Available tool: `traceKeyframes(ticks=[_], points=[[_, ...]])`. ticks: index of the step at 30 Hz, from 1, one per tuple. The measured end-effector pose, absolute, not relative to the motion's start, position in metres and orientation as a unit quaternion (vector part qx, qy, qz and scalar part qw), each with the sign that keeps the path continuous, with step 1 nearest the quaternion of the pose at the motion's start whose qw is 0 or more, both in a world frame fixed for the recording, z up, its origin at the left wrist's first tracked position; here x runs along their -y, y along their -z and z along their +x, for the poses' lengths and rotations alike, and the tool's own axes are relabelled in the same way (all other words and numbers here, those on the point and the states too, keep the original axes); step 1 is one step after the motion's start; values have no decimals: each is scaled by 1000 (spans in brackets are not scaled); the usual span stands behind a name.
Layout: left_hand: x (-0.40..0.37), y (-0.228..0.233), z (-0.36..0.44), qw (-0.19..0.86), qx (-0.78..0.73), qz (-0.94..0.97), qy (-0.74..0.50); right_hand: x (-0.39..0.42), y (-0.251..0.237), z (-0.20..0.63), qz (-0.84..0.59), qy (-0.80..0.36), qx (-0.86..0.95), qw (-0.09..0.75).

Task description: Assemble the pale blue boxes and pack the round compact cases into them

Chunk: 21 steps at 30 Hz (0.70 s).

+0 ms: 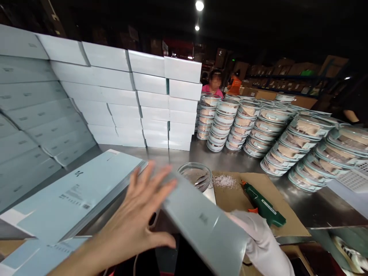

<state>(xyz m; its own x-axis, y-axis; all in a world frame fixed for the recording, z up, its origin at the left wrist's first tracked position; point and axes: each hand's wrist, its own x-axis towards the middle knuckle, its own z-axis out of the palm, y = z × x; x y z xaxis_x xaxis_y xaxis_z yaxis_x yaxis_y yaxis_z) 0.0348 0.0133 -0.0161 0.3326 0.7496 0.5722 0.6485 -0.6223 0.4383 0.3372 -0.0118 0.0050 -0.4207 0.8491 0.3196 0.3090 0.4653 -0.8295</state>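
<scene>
A wall of finished pale blue boxes is standing stacked along the left and back of the steel desk, suggesting much of the packing run is already behind this worker. In front of it, a pile of flat, unfolded box blanks is lying ready, bearing a small logo mark, lines of fine print and a barcode-like block, all too small to read. The bare left hand is spreading wide, fingers open, hovering beside or just touching one blurred pale blue carton, which is tilting across the near edge of the desk; a small grey mark on its face is not legible. The gloved right hand is gripping that carton from beneath at its lower end. Behind it, a clear glass bowl is sitting next to scattered white granules on a cardboard sheet, with a green glue gun lying just beside the glove. Farther right, stacks of round lidded containers are waiting unboxed, so plenty appears to be remaining. A co-worker is sitting in the background.
</scene>
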Motion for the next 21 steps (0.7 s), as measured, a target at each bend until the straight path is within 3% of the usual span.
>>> traceKeyframes(ticks=[3, 6, 8, 10, 14, 17, 21], points=[[-12, -20, 15, 173, -359, 876, -272, -10, -31, 324, -336, -374, 794, 343], [-10, -28, -6, 346, -505, 626, -483, -49, -22, 301, -402, -271, 775, 405], [-9, -22, -13, 408, -552, 390, -613, -78, 1, 279, -455, -173, 786, 382], [-10, -14, -15, 434, -546, 289, -656, -100, 30, 255, -446, -145, 820, 327], [-12, 0, -16, 454, -543, 316, -632, -122, 73, 230, -417, -140, 855, 275], [-13, 11, -21, 468, -533, 332, -622, -129, 72, 253, -458, -131, 805, 353], [-23, 26, -17, 484, -511, 452, -547, -130, 19, 333, -527, -107, 625, 566]])
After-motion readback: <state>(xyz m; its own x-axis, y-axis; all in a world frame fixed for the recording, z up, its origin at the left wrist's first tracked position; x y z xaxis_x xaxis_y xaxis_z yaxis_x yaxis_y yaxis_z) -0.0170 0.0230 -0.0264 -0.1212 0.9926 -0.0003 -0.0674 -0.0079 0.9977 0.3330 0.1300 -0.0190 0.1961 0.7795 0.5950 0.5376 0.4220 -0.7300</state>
